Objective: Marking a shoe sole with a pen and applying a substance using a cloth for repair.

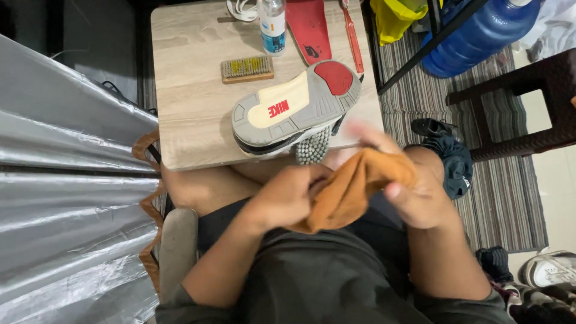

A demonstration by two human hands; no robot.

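Overhead, a small light wood-grain worktop [192, 108] stands before a seated person's knees, on a floor covered by a striped woven rug [420, 90]. Crinkled silver foil sheeting [66, 198] fills the left side, and a dark brown wooden stool [528, 102] stands to the right, with a big blue plastic water jug [480, 30] lying beyond it next to a yellow plastic bag [396, 15].

On the worktop lies a sneaker turned sole-up [297, 108], its grey rubber outsole marked with a cream panel and a red heel patch; it sits at the near edge, partly overhanging it. Behind it are a rectangular wooden brush with pale bristles [247, 69], a clear plastic bottle with a blue label [273, 27], a red shoe insole [309, 27], a slim red-handled brush [353, 36] and a coil of white laces [242, 9]. A dark blue cloth bundle [453, 162] rests on the rug by the right knee, and a white shoe [549, 270] lies at the lower right.

Over the lap, below the sneaker, a soft orange cloth [354, 186] is bunched between both hands. The left hand [291, 195] has its fingers curled tight on the cloth's lower end. The right hand [414, 192], blurred, has its fingers wrapped around the upper end.
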